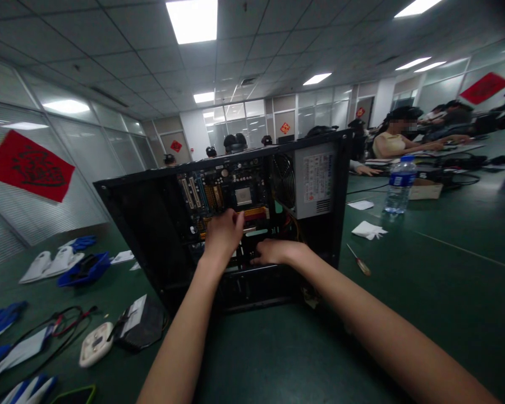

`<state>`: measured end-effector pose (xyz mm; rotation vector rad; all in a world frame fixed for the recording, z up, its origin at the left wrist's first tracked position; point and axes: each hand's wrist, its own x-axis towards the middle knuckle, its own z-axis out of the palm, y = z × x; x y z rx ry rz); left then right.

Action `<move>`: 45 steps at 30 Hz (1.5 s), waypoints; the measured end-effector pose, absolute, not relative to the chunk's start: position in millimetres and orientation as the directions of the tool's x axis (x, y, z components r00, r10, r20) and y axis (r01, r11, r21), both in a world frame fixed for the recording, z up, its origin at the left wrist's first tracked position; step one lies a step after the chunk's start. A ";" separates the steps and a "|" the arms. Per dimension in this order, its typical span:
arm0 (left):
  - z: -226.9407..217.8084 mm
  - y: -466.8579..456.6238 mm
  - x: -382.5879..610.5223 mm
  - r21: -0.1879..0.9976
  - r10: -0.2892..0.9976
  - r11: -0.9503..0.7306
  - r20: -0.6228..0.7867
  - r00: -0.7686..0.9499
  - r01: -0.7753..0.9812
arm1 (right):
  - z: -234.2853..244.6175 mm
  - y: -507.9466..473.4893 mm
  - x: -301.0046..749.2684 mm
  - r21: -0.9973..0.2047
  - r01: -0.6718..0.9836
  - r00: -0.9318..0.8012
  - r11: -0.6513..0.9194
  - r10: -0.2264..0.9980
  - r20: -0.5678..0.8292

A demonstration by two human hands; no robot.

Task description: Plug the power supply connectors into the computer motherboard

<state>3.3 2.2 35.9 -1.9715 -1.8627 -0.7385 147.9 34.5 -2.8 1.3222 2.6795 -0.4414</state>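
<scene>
A black computer case (pixel 143 224) stands with its side open on the table in front of me. Inside it are a motherboard (pixel 255 174) with a square processor at its middle and a silver power supply (pixel 315 182) at the upper right. My left hand (pixel 224 234) is closed at the lower edge of the motherboard, by the yellow and red memory slots (pixel 256 213); whatever its fingers grip is hidden. Lower and to the right, my right hand (pixel 275 251) reaches into the case with bent fingers, near the metal frame. Its fingertips are in shadow, and what they hold cannot be made out.
A screwdriver (pixel 359 260), a crumpled tissue (pixel 369 230) and a water bottle (pixel 399 185) are on the right. On the left are a blue tray (pixel 84 270), a black boxy part (pixel 138 322), a white rounded object (pixel 96 344), cables and gloves (pixel 2 322). Other people sit beyond.
</scene>
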 end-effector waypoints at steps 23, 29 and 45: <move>53.8 27.9 23.7 0.072 0.745 0.089 0.658 -0.115 0.993 | 7.9 28.2 145.5 -0.188 0.826 -0.563 0.531 0.783 -0.264; 50.8 22.7 20.9 0.090 0.720 0.079 0.684 -0.120 0.993 | 4.0 30.2 146.0 -0.188 0.817 -0.577 0.546 0.775 -0.257; 25.9 11.2 22.3 -0.022 0.811 0.023 0.585 -0.006 0.999 | 1.8 30.5 147.3 -0.203 0.807 -0.589 0.554 0.772 -0.238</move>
